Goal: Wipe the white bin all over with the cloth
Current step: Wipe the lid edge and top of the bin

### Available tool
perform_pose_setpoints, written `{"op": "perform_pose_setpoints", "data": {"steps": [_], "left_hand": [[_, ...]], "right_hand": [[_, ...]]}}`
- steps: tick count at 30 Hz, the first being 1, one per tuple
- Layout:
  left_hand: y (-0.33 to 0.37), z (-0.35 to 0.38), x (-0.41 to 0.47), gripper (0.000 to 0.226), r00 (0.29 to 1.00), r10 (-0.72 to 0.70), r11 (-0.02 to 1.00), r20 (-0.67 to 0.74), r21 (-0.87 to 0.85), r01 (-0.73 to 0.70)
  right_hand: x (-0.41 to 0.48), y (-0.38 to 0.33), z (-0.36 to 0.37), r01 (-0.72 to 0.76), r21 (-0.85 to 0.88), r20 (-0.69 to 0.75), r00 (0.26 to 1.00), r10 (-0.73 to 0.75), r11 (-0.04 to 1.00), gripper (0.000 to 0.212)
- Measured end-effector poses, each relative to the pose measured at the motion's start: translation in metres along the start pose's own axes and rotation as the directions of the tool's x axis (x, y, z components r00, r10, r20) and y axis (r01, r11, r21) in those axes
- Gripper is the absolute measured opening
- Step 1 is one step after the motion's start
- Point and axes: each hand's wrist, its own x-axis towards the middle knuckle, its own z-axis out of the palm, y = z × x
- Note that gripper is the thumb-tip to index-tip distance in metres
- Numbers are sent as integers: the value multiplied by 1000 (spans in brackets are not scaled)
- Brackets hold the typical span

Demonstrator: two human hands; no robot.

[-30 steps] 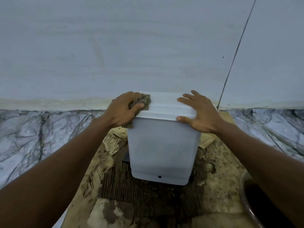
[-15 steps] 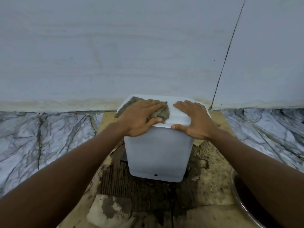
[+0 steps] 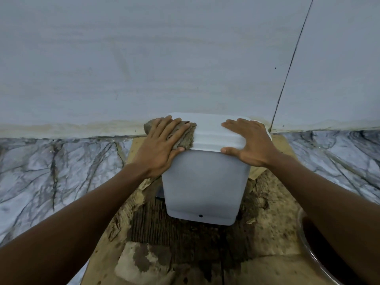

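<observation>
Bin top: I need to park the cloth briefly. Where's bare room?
On the bin's lid, only the strip between the left hand, pressing the cloth, and the right hand is bare. Marble floor left of the cardboard is open; a bowl crowds the near right.

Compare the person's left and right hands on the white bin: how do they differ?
The left hand presses a brown cloth onto the top of the white bin, while the right hand lies bare on the plastic. The left hand sits at the bin's left end, the right hand at its right end. Both lie flat on the top, with fingers stretched forward and thumbs at the front edge.
</observation>
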Motion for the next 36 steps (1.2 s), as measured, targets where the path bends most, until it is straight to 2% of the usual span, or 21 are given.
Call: {"op": "perform_pose_setpoints", "data": {"steps": [4,9,15,18,25,30,33,36], "left_hand": [[32,9,23,61,998,64,987,10,146,-65],[27,2,39,64,988,153,983,28,99,-155],[-30,-7,10,65,998,18,996,53,-84,-13],[-34,-5,3,64,998,-42,984,50,-168,50],[16,5,25,61,999,7,997,-35,79,-4],[55,-1,57,65,996,81,996,32,36,-82],[36,-14,63,63,1000,-5,995,13,-100,6],[5,-19,58,53,981,-192,967,39,-161,195]], "right_hand": [[3,2,3,17,0,-26,1000,-17,1000,93],[6,9,5,39,12,-48,998,-39,999,90],[7,8,5,59,22,-73,996,-57,998,87],[7,6,4,66,27,-83,995,-63,997,86],[8,7,8,70,16,-86,994,-68,997,86],[6,9,8,89,13,-102,991,-87,996,89],[5,9,8,79,17,-89,993,-77,997,86],[6,10,9,73,5,-74,995,-73,997,84]]}}
